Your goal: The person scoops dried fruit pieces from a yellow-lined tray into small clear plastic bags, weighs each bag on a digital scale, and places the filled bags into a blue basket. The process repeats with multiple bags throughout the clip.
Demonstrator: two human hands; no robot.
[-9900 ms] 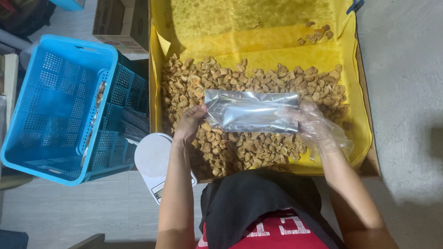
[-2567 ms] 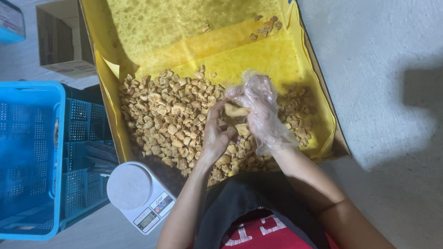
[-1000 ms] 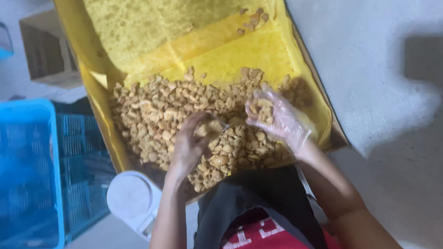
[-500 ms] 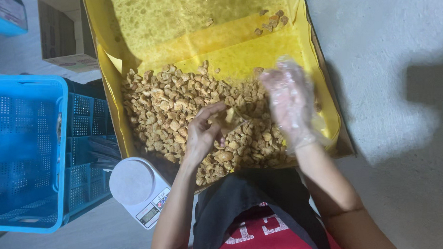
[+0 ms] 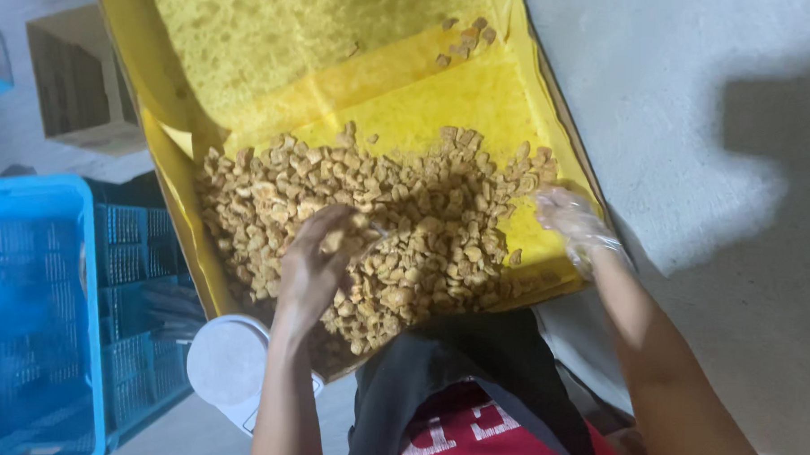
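A heap of small tan, crunchy-looking pieces (image 5: 414, 228) fills the near half of a large box lined with yellow plastic (image 5: 400, 102). My left hand (image 5: 318, 265) rests bare on the left middle of the heap. Its fingers curl around the mouth of a thin clear bag (image 5: 377, 243), which is blurred and mostly hidden. My right hand (image 5: 569, 217) wears a clear plastic glove. It lies at the heap's right edge, close to the box wall, with fingers loosely spread on the pieces. A few stray pieces (image 5: 470, 37) lie at the far end of the liner.
A blue slatted crate (image 5: 34, 322) stands to the left, with a darker one (image 5: 143, 272) beside it. A white round kitchen scale (image 5: 228, 363) sits by my left forearm. A cardboard box (image 5: 78, 81) is at far left. Grey floor (image 5: 696, 130) lies to the right.
My gloved right hand has dropped from above the heap to its right edge. My left hand has stayed on the heap with the bag, and the view has shifted slightly.
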